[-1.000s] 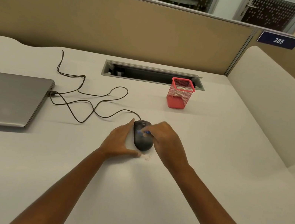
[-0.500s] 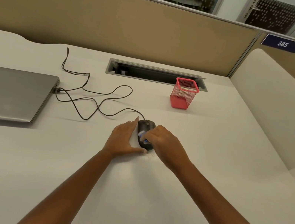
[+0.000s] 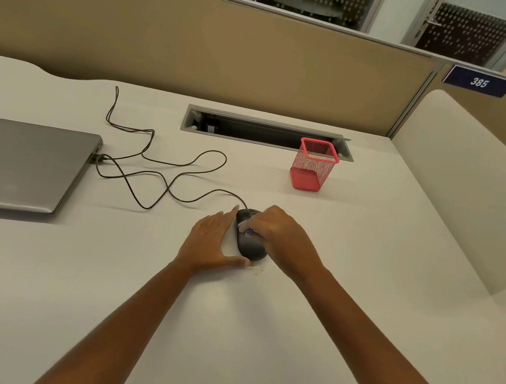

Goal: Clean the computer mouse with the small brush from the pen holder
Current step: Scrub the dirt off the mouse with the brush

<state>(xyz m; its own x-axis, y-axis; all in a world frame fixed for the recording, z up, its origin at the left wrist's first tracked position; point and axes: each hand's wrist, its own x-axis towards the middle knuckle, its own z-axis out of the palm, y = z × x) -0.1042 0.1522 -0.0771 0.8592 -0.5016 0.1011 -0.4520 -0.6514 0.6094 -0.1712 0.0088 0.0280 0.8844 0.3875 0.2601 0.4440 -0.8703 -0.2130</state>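
Note:
A black wired computer mouse (image 3: 250, 243) lies on the white desk (image 3: 348, 275) in the middle of the view. My left hand (image 3: 214, 243) lies flat against the mouse's left side, thumb curled round its near end, fingers apart. My right hand (image 3: 284, 235) is closed on a small blue-and-white brush (image 3: 244, 228), whose tip touches the top of the mouse; most of the brush is hidden in the fist. The red mesh pen holder (image 3: 313, 165) stands behind and to the right, and looks empty.
A closed grey laptop (image 3: 15, 165) lies at the left, with the mouse's black cable (image 3: 161, 173) looping across the desk to it. An open cable tray slot (image 3: 264, 133) runs along the back. Small crumbs (image 3: 258, 271) lie by the mouse. A beige partition rises at the right.
My right hand has drawn the brush from the mouse's right side to its left upper part. My left hand has stayed against the mouse. The camera has tilted a little.

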